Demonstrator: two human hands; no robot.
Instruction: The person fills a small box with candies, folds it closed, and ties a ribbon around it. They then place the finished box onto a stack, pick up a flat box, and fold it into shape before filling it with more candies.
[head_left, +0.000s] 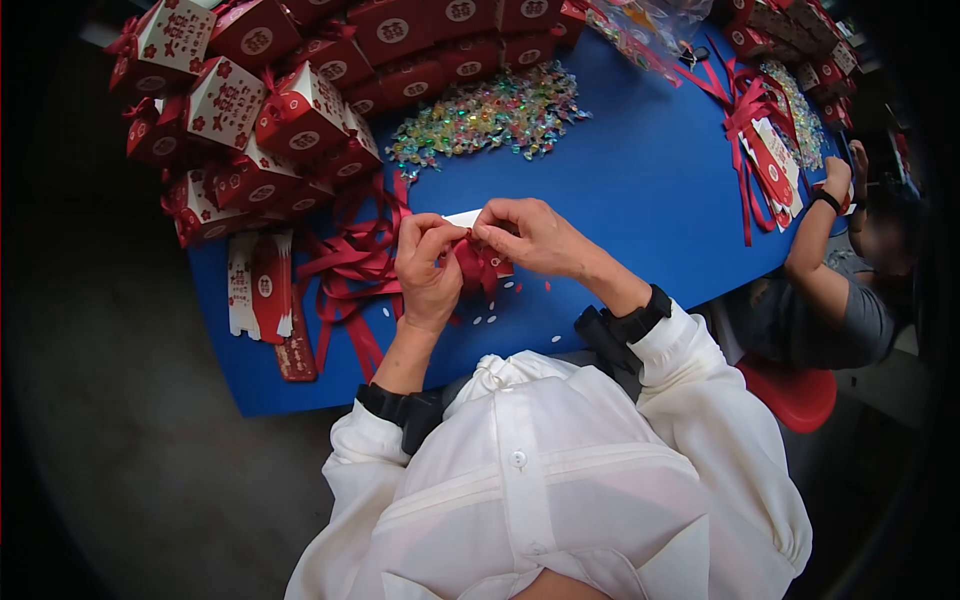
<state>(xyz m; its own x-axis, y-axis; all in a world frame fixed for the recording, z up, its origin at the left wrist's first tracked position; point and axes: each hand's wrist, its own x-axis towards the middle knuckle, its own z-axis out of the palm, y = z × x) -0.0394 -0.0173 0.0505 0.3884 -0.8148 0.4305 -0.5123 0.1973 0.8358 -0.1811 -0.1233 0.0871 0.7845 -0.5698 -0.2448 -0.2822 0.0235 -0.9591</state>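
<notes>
In front of my body, both hands meet over a small red-and-white gift box (463, 217), mostly covered by the fingers. A dark red ribbon (474, 268) hangs from between them over the box. My left hand (430, 272) pinches the ribbon with thumb and forefinger. My right hand (533, 238) pinches it too, close to the left fingertips. Whether the ribbon is knotted is hidden by the fingers. Just left of my left hand lies a loose heap of red ribbons (350, 262). Small white paper bits (491, 320) are scattered on the blue table (640, 190) nearby.
Finished red-and-white boxes (300, 115) are stacked at the back left. Wrapped candies (490, 112) lie before them. Flat box blanks (265, 285) sit at the left edge. At right are more ribbons (750, 125), blanks (772, 170) and a seated person (835, 290) on a red stool (790, 393).
</notes>
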